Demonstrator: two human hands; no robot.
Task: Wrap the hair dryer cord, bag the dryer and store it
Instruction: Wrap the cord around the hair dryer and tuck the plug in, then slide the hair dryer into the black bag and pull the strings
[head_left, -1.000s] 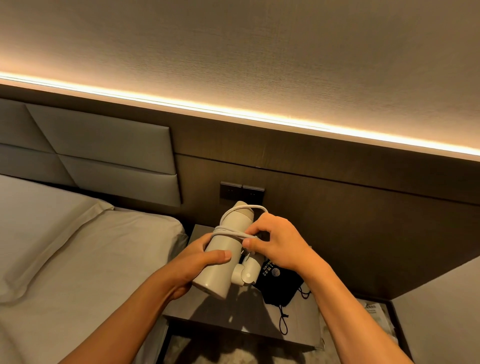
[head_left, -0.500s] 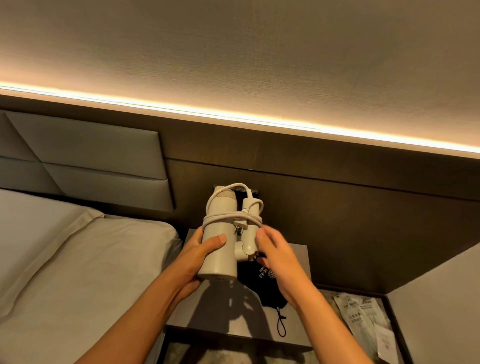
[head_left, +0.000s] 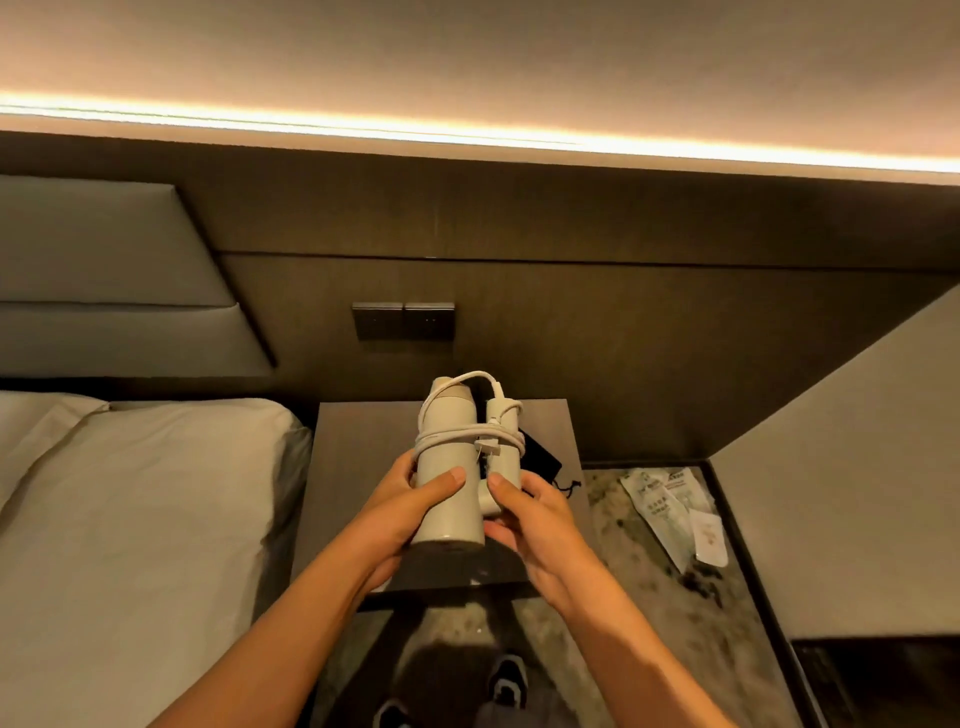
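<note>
Vs half a second back: right hand (head_left: 540, 525) has moved in from open and just beside the handle to gripping it, thumb on top, fingers curled under the folded handle of the hair dryer (head_left: 448, 483). Left hand (head_left: 410, 506) same as before, wrapped around the lower barrel, thumb across the front. Dryer has dropped lower in view, now held over the nightstand (head_left: 363, 457) near its front edge, not touching it, barrel pointing away. Cord (head_left: 452, 434) is wound around barrel and handle together in several turns, one loop arcing over the far end, plug tucked at the wrap. Counts: one dryer, one cord, two hands both on it, one black drawstring bag (head_left: 540, 460) lying on the nightstand's right edge, partly hidden behind the dryer. Two dark wall switch plates (head_left: 404, 320) above the nightstand's back edge. Two white packets (head_left: 675, 512) on the floor right of the nightstand. One bed (head_left: 130, 519) left.
</note>
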